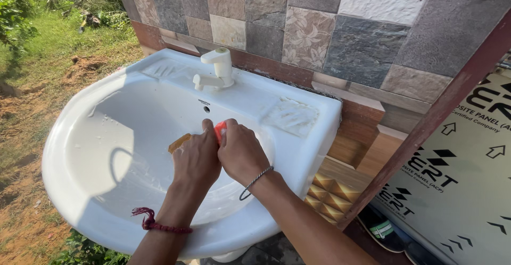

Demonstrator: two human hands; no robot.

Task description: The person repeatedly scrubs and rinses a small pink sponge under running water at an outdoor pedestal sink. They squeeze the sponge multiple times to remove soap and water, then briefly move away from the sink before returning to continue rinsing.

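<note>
Both my hands are over the bowl of a white wash basin [74, 153]. My left hand [196, 158] and my right hand [240, 152] are pressed together, closed around a small orange-red thing [219, 130] that shows between them. A tan, flat piece [179, 143], perhaps a sponge or pad, sticks out to the left of my left hand. I cannot tell if it is joined to the orange-red thing. A red thread is tied on my left wrist and a metal bracelet on my right. The white tap [215, 69] stands behind my hands; no water is seen running.
A wall of mixed stone tiles [319, 25] rises behind the basin. A dark red frame post [426, 121] and a white printed panel [458, 180] stand at the right. Grass and bare soil [32, 84] lie at the left. A sandal [380, 228] lies under the panel.
</note>
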